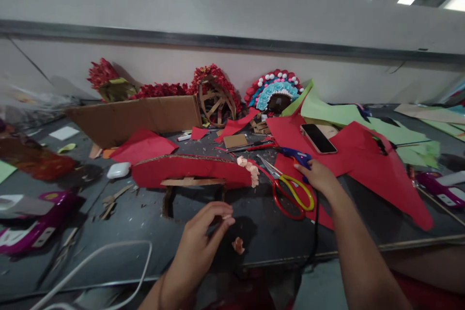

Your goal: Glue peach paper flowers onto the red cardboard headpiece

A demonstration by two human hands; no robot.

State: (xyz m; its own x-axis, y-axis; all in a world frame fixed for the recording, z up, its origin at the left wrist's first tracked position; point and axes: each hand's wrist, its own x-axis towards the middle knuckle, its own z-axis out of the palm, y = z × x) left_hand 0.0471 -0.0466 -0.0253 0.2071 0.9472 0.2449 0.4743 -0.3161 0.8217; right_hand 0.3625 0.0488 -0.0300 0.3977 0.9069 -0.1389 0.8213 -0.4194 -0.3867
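Observation:
Between the fingertips of my left hand (209,232) is a small piece of crumpled peach paper. My right hand (317,177) grips a blue glue gun (296,155), whose black cord runs down over the table edge. A red cardboard piece (192,169) with cardboard supports stands in front of my left hand. Crumpled peach paper bits (250,171) sit along its right end. Another crumpled bit (238,245) lies on the table just right of my left hand. Scissors (292,193) with red and yellow handles lie beside the glue gun.
Red paper sheets (378,169) and a phone (318,138) lie to the right. Behind stand a brown cardboard panel (141,118), red decorations and a blue-and-red flowered arch (274,89). A white earbud case (118,170), a purple tool (39,223) and a white cable (109,247) are left.

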